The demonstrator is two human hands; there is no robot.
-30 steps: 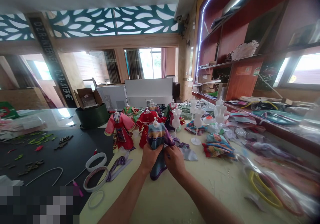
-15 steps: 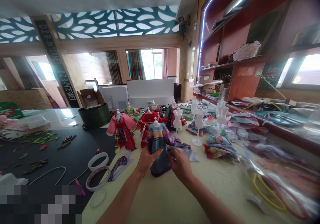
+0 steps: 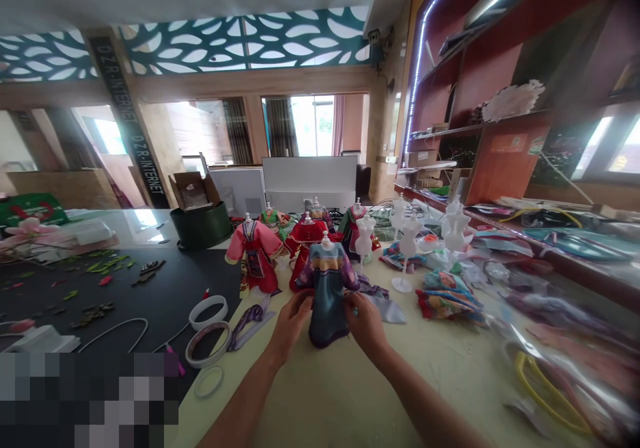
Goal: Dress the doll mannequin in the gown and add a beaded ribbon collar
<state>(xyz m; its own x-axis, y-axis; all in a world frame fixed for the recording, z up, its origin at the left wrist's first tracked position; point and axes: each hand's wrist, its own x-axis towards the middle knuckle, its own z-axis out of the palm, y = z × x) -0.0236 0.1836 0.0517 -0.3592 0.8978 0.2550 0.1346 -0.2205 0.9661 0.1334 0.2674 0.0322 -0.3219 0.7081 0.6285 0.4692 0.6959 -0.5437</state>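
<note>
A small teal-blue doll dress (image 3: 327, 301) with a striped, purple-trimmed bodice stands upright on the cream table (image 3: 320, 401), on a white mannequin whose neck knob shows at the top. My left hand (image 3: 293, 321) grips its left side at the waist, and my right hand (image 3: 364, 323) pinches the other side. Loose purple fabric (image 3: 373, 291) lies just beyond my right hand. Close behind stand a red doll dress (image 3: 306, 245) and a pink one (image 3: 255, 258).
Bare white mannequins (image 3: 410, 238) and folded patterned fabric (image 3: 443, 298) lie to the right. Tape rolls (image 3: 207, 345) and a purple ribbon (image 3: 250, 325) sit left, near a black table (image 3: 150, 295) with scattered green pieces. Plastic bags (image 3: 550, 361) cover the right side.
The blue dress now stands straighter and looks smoother. My hands have moved down to its sides, with the left hand curled in again. The whole view has shifted slightly.
</note>
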